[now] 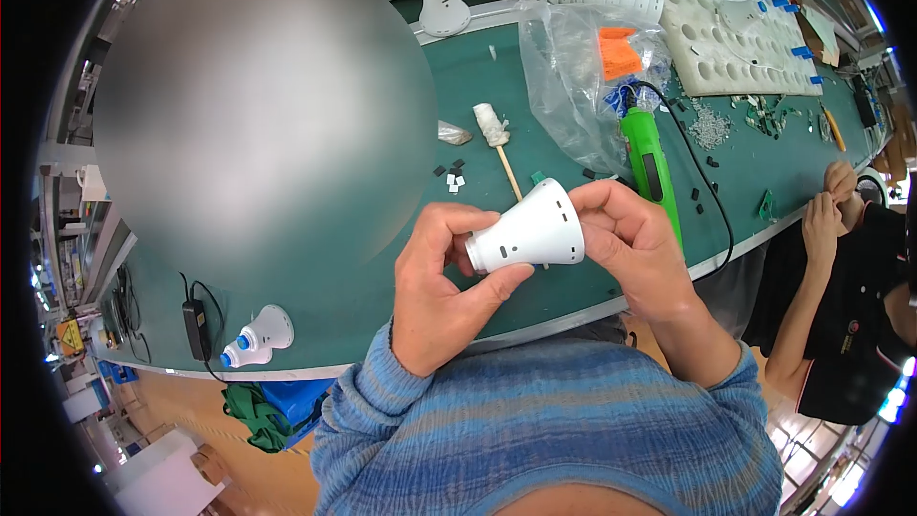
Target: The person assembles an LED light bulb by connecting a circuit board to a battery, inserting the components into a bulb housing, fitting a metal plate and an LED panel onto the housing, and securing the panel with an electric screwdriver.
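Green workbench (334, 315), with a white cone-shaped housing (535, 229) held over it near the front edge.
The left hand (435, 287) clamps the narrow end between thumb and fingers; the right hand (640, 239) is at the wide rim, though I cannot tell whether it grips. A white-headed stick (491, 127) lies just beyond, a green power tool (652, 167) to the right.

no text, brand or number can be read clearly here. the yellow sign (70, 336) at the far left, the small emblem (853, 327) on the co-worker's black shirt (829, 377) and the faint marking on the black adapter (197, 330) are too small and blurred to make out.
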A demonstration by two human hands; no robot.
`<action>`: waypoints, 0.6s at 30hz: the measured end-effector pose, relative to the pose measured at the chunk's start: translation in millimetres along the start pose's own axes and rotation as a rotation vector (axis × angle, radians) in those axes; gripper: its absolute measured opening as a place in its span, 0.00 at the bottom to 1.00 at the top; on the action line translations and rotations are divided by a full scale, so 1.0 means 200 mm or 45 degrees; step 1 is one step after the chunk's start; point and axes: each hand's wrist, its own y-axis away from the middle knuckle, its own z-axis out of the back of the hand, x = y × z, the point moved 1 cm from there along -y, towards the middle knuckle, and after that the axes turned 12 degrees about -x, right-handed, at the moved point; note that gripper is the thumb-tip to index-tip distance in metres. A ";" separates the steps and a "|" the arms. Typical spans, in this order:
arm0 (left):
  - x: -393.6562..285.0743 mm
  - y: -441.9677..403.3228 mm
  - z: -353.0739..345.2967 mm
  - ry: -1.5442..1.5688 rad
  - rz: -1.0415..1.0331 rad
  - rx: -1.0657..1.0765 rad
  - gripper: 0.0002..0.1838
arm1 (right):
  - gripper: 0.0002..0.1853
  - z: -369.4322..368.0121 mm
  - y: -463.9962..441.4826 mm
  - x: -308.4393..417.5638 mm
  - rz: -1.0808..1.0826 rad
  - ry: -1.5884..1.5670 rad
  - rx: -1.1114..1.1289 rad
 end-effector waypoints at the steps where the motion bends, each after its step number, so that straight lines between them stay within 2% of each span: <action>1: 0.00 -0.01 0.00 -0.002 -0.006 -0.001 0.23 | 0.13 0.01 -0.01 -0.01 -0.014 -0.006 0.007; 18: 0.02 -0.06 -0.02 0.010 0.081 0.061 0.23 | 0.12 0.07 -0.06 -0.02 0.054 0.046 0.108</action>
